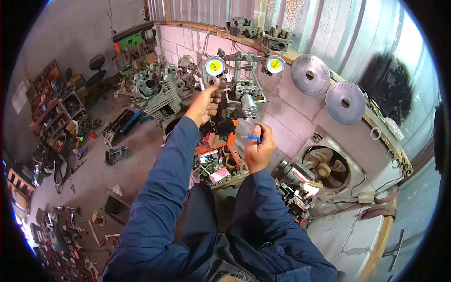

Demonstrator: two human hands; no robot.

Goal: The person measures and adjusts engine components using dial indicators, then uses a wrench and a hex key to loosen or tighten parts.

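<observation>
In front of me stands a metal fixture with a silver cylinder at its lower front. A dial gauge with a yellow-centred face is at its left, and a second dial gauge at its right. My left hand is raised just below the left gauge, fingers curled and fingertips together. Whatever they may pinch is too small and blurred to name. Lower and to the right, my right hand is closed around a small blue piece, mostly hidden by the fingers.
Two round metal discs hang on the right wall, above a fan. An engine block stands at the left. Below the fixture is a cluttered shelf with a pink box. Tools and parts cover the lower-left floor.
</observation>
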